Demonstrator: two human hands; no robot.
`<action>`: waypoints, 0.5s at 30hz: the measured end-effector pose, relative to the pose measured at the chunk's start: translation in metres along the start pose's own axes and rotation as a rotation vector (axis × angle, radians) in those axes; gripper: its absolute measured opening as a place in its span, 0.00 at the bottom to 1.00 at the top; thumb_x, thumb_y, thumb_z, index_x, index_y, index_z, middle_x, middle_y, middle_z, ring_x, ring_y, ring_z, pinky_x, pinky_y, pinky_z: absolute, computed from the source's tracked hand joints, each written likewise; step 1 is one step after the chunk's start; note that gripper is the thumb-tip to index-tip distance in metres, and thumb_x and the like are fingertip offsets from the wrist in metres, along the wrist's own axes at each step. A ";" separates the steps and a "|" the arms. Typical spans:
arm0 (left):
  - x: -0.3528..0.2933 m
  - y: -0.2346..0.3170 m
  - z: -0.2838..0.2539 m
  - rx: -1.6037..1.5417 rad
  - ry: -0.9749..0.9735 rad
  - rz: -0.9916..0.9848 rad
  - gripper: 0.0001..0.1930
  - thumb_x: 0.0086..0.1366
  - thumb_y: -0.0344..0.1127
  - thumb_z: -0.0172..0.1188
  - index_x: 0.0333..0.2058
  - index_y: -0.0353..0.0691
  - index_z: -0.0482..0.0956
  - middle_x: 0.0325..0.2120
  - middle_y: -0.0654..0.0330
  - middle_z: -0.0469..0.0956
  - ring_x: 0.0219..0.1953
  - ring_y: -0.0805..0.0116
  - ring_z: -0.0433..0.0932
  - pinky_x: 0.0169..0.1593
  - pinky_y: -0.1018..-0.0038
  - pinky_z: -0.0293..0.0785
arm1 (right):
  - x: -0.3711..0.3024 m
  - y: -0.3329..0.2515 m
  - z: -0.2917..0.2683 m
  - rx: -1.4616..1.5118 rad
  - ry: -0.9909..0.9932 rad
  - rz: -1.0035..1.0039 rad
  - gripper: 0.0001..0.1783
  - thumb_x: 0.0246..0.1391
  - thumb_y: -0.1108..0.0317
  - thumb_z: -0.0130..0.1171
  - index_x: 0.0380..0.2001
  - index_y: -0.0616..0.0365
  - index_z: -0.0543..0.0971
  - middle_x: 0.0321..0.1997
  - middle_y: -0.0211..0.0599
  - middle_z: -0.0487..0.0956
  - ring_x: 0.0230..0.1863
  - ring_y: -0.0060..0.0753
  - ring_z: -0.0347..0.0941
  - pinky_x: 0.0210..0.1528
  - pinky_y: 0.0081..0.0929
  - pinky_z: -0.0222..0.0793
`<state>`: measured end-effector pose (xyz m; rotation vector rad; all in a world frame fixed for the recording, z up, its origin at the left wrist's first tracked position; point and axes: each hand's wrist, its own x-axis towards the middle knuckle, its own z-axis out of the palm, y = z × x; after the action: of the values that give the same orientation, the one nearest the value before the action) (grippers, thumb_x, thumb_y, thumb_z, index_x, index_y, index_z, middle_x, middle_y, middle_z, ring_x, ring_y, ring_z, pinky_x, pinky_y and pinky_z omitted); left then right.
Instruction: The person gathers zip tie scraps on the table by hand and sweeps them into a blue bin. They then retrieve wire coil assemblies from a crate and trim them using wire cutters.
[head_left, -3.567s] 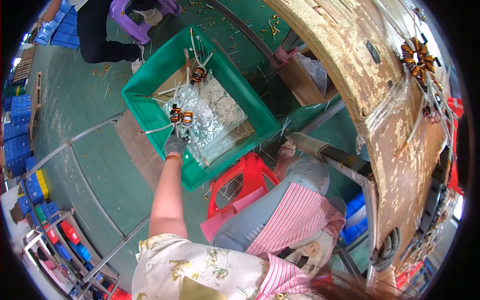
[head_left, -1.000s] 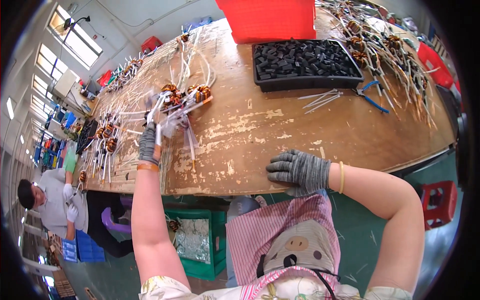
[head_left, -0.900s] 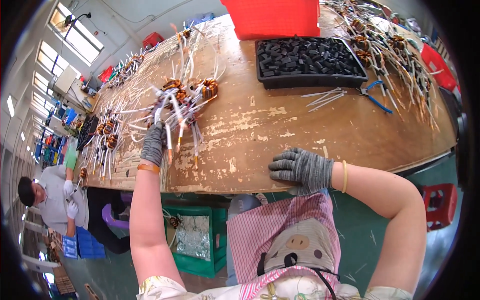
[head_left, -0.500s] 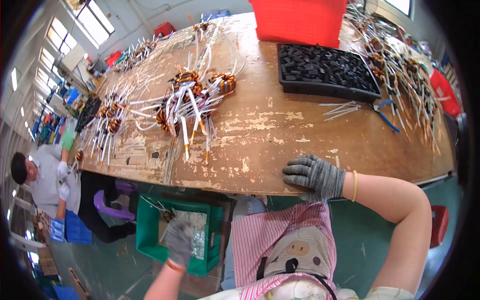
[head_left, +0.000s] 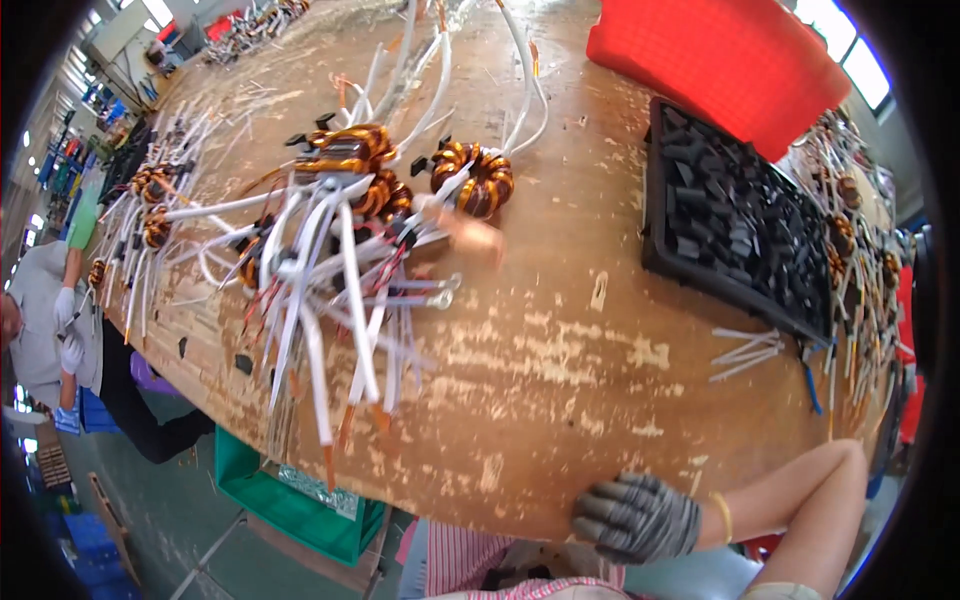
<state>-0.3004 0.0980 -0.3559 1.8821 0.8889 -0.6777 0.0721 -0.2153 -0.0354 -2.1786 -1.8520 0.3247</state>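
Note:
My right hand (head_left: 640, 518), in a grey striped knit glove with a yellow band at the wrist, lies palm down on the table's near edge. Its fingers are loosely bent and I see nothing held in them. My left hand is out of view. Left of the middle lies a tangled pile of copper-wound ring coils (head_left: 350, 150) with white-sleeved leads (head_left: 335, 300) spreading toward me. One separate ring coil (head_left: 473, 180) sits at the pile's right side. Below it is a blurred copper-coloured shape (head_left: 470, 238) that I cannot make out.
A black tray (head_left: 655, 235) of small black pieces stands right of centre, beside a red bin (head_left: 720, 70). White ties (head_left: 745, 352) and blue-handled pliers (head_left: 812, 385) lie nearby. More coils (head_left: 155, 190) lie at left, near a co-worker (head_left: 50, 310). A green crate (head_left: 300, 510) stands below the edge.
My left hand, over the green crate before, has gone out of view. The view has shifted left and closer over the table. My right hand stays at the edge.

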 end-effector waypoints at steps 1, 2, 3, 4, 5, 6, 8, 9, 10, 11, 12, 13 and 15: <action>-0.002 0.002 0.004 0.003 -0.021 -0.019 0.17 0.67 0.43 0.51 0.45 0.40 0.79 0.41 0.48 0.80 0.44 0.51 0.78 0.49 0.63 0.72 | 0.002 0.000 -0.003 -0.014 0.015 -0.030 0.26 0.52 0.56 0.50 0.55 0.49 0.73 0.60 0.35 0.71 0.59 0.38 0.66 0.62 0.39 0.57; -0.011 0.004 0.016 0.001 -0.052 -0.036 0.17 0.67 0.43 0.51 0.45 0.40 0.79 0.41 0.48 0.80 0.44 0.51 0.78 0.49 0.63 0.72 | 0.001 0.000 -0.008 0.009 -0.013 -0.027 0.26 0.52 0.56 0.50 0.55 0.49 0.73 0.60 0.35 0.71 0.59 0.38 0.66 0.62 0.39 0.57; -0.020 0.006 0.026 -0.003 -0.081 -0.050 0.17 0.67 0.43 0.51 0.46 0.40 0.79 0.41 0.49 0.80 0.44 0.51 0.78 0.49 0.63 0.72 | 0.002 0.001 -0.010 0.040 -0.032 -0.030 0.26 0.51 0.56 0.49 0.54 0.48 0.73 0.59 0.34 0.72 0.59 0.37 0.66 0.62 0.38 0.57; -0.025 0.011 0.036 -0.006 -0.114 -0.050 0.16 0.67 0.43 0.51 0.46 0.40 0.79 0.41 0.49 0.80 0.44 0.51 0.78 0.49 0.64 0.72 | 0.000 0.003 -0.012 0.059 -0.050 -0.024 0.26 0.51 0.57 0.49 0.54 0.48 0.74 0.59 0.33 0.72 0.58 0.36 0.67 0.62 0.37 0.57; -0.022 0.013 0.041 -0.005 -0.137 -0.041 0.16 0.66 0.43 0.51 0.46 0.40 0.79 0.42 0.49 0.80 0.45 0.51 0.78 0.50 0.64 0.72 | -0.003 0.006 -0.008 0.047 -0.049 -0.041 0.26 0.50 0.57 0.49 0.54 0.48 0.73 0.59 0.34 0.72 0.59 0.37 0.67 0.62 0.37 0.57; -0.020 0.015 0.046 -0.003 -0.158 -0.028 0.16 0.66 0.43 0.51 0.46 0.40 0.79 0.42 0.49 0.80 0.45 0.51 0.78 0.50 0.64 0.72 | -0.004 0.006 -0.010 0.043 -0.063 -0.031 0.26 0.50 0.57 0.49 0.54 0.48 0.73 0.59 0.34 0.72 0.59 0.37 0.67 0.62 0.37 0.57; 0.005 0.018 0.055 0.005 -0.185 0.028 0.16 0.66 0.43 0.51 0.46 0.40 0.79 0.42 0.49 0.80 0.45 0.52 0.78 0.50 0.64 0.72 | -0.003 0.005 -0.008 0.047 -0.040 0.005 0.27 0.49 0.57 0.49 0.54 0.49 0.73 0.59 0.35 0.72 0.59 0.37 0.67 0.62 0.38 0.57; 0.027 0.023 0.057 0.010 -0.186 0.070 0.16 0.66 0.42 0.51 0.46 0.41 0.79 0.42 0.50 0.80 0.45 0.52 0.78 0.50 0.64 0.72 | -0.003 0.004 -0.003 0.029 -0.018 0.005 0.27 0.50 0.57 0.49 0.54 0.49 0.73 0.59 0.36 0.71 0.59 0.38 0.67 0.62 0.39 0.57; 0.048 0.029 0.058 0.017 -0.186 0.113 0.16 0.66 0.42 0.51 0.46 0.41 0.79 0.42 0.50 0.80 0.46 0.52 0.78 0.50 0.64 0.72 | -0.001 0.002 -0.004 -0.006 -0.012 0.012 0.27 0.50 0.57 0.49 0.54 0.49 0.73 0.59 0.36 0.71 0.59 0.38 0.67 0.62 0.39 0.57; 0.068 0.035 0.061 0.022 -0.174 0.153 0.16 0.66 0.42 0.51 0.46 0.41 0.79 0.42 0.50 0.80 0.46 0.52 0.78 0.51 0.64 0.72 | -0.002 0.001 -0.001 -0.007 -0.005 -0.006 0.26 0.50 0.56 0.48 0.54 0.49 0.73 0.59 0.37 0.71 0.59 0.39 0.66 0.63 0.39 0.57; 0.087 0.042 0.063 0.028 -0.161 0.193 0.16 0.66 0.42 0.51 0.47 0.41 0.79 0.42 0.50 0.80 0.46 0.52 0.78 0.51 0.64 0.72 | -0.002 0.000 0.002 -0.008 0.002 -0.025 0.26 0.51 0.56 0.48 0.54 0.49 0.73 0.60 0.37 0.71 0.59 0.40 0.66 0.63 0.40 0.56; 0.103 0.042 0.061 0.036 -0.134 0.221 0.16 0.66 0.42 0.51 0.47 0.41 0.79 0.42 0.50 0.80 0.46 0.52 0.78 0.51 0.64 0.72 | -0.003 -0.001 0.002 -0.025 0.006 -0.052 0.26 0.50 0.56 0.50 0.54 0.50 0.72 0.60 0.38 0.70 0.60 0.42 0.65 0.64 0.42 0.57; 0.127 0.036 0.049 0.062 -0.081 0.264 0.16 0.66 0.42 0.51 0.47 0.41 0.79 0.42 0.51 0.80 0.46 0.53 0.77 0.51 0.64 0.72 | -0.003 -0.002 0.005 -0.021 0.053 -0.049 0.27 0.49 0.56 0.52 0.54 0.50 0.72 0.60 0.39 0.70 0.61 0.43 0.65 0.63 0.42 0.57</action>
<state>-0.2014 0.0803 -0.4541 1.9674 0.5602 -0.6196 0.0684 -0.2173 -0.0394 -2.1300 -1.8851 0.2366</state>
